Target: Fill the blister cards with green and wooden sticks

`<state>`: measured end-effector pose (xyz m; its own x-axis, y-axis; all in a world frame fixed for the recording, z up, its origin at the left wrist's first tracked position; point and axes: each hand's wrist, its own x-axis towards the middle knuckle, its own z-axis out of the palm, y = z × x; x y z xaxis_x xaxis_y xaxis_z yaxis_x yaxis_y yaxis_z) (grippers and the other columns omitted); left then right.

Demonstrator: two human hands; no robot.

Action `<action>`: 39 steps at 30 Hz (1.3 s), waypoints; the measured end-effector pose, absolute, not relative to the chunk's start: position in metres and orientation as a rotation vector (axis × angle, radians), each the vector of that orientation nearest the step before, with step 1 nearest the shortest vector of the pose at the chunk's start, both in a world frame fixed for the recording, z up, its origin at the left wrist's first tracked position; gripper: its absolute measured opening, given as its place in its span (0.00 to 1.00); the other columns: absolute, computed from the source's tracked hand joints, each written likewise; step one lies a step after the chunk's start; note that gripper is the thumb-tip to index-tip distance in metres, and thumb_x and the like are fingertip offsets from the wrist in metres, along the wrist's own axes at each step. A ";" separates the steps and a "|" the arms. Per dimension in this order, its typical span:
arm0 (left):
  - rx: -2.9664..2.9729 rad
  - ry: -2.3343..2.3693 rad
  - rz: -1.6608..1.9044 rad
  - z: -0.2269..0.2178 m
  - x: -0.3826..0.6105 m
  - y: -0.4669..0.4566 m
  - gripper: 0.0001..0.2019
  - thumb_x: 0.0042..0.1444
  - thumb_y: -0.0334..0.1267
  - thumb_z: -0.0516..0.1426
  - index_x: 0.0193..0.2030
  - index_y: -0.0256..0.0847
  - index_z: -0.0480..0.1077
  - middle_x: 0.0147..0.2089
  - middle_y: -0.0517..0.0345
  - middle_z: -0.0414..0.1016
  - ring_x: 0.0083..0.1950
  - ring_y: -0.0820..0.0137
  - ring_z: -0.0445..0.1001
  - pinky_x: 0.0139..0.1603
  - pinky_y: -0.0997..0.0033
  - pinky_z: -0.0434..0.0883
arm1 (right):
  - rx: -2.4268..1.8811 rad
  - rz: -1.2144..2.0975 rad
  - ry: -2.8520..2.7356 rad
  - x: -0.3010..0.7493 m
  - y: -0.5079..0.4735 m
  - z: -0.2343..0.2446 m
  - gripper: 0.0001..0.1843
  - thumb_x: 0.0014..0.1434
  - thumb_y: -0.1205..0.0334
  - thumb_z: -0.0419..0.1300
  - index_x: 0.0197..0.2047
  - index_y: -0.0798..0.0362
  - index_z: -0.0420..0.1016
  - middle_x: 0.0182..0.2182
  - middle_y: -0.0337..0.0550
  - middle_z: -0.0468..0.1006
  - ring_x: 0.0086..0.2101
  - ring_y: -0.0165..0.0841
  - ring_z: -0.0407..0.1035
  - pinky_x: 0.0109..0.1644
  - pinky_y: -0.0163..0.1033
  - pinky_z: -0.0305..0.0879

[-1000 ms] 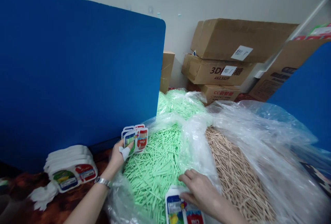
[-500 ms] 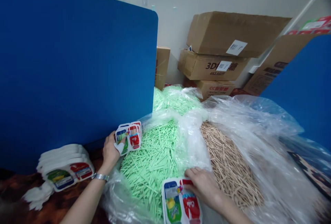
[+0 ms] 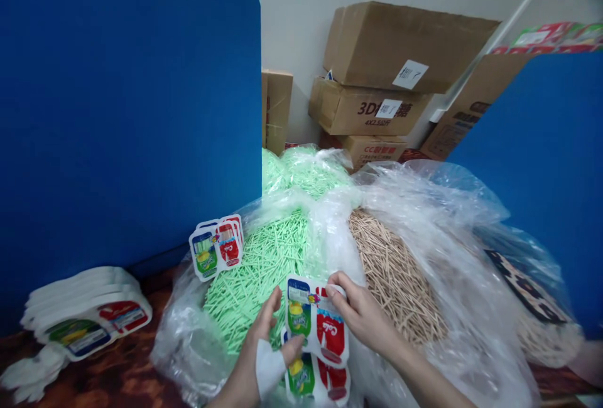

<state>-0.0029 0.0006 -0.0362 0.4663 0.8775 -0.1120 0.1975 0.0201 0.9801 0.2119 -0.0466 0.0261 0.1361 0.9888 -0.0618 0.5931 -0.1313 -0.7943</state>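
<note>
Two bare hands are near the front, over a big heap of thin sticks. The top pack [image 3: 316, 321], white with a green bottle and a red bottle on it, is between the two hands. Below it, on the near side, is the lower pack [image 3: 336, 381], partly covered by the top one.

The right hand [image 3: 362, 309] is nearly closed. It pinches the right far corner of the top pack, with the thumb on the front. The left hand [image 3: 258, 353] is about half open, with a white wrap [image 3: 269, 368] by its thumb. That thumb lies over the left edge of the packs, and the fingers point up just beside them. One cannot tell if the left hand has hold of a pack.

Farther away and to the left of both hands, a small pile of packs [image 3: 217, 247] lies by the left edge of the green sticks [image 3: 257, 270]. No hand touches it. The brown sticks [image 3: 400, 276] are on the right, past the right hand. Clear plastic [image 3: 332, 226] runs between the green and brown sticks.

Well to the left, on the dark red floor [image 3: 134, 376], stands a white stack [image 3: 89, 314] with bottle pictures on its front. Crumpled white stuff [image 3: 35, 371] lies next to it. Blue boards [image 3: 141, 100] stand on the left and right, and three brown boxes [image 3: 405, 50] are stacked far back by the wall.
</note>
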 end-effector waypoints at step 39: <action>1.303 1.021 0.539 -0.021 0.035 0.005 0.15 0.36 0.47 0.68 0.21 0.35 0.76 0.21 0.52 0.79 0.24 0.60 0.76 0.28 0.66 0.74 | -1.796 0.532 -1.392 0.276 -0.062 0.032 0.17 0.65 0.55 0.49 0.53 0.52 0.67 0.40 0.45 0.77 0.39 0.33 0.71 0.41 0.38 0.67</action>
